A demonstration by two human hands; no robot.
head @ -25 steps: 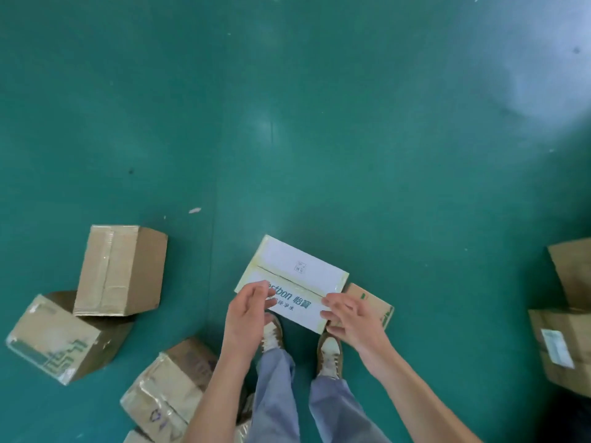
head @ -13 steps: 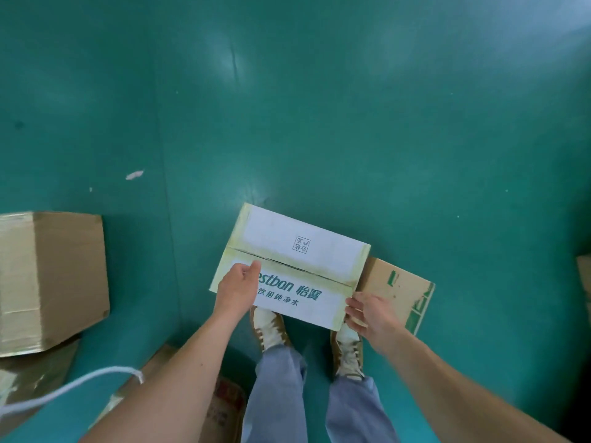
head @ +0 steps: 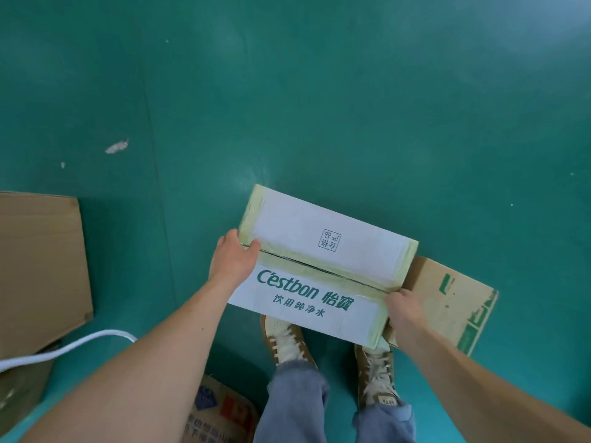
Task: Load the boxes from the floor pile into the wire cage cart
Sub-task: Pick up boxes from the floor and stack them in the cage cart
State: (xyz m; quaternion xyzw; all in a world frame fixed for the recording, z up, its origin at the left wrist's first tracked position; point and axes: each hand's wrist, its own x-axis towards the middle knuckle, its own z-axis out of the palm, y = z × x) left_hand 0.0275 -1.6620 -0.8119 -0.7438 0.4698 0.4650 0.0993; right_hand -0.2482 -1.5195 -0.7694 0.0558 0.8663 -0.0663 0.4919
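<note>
The white Cestbon water box (head: 323,270), taped yellowish along its seam and ends, sits level between the left hand (head: 232,262) at its left end and the right hand (head: 403,310) at its right end. A brown green-printed box (head: 454,302) lies just right of the right hand, partly under the white one.

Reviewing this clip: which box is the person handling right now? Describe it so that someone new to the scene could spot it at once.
Start at the person's shoes on the green floor; the box is just ahead of them, with the left hand and right hand on its two ends. Unlike the plain brown boxes around it, it is white with yellowed tape and green "C'estbon" lettering.
</note>
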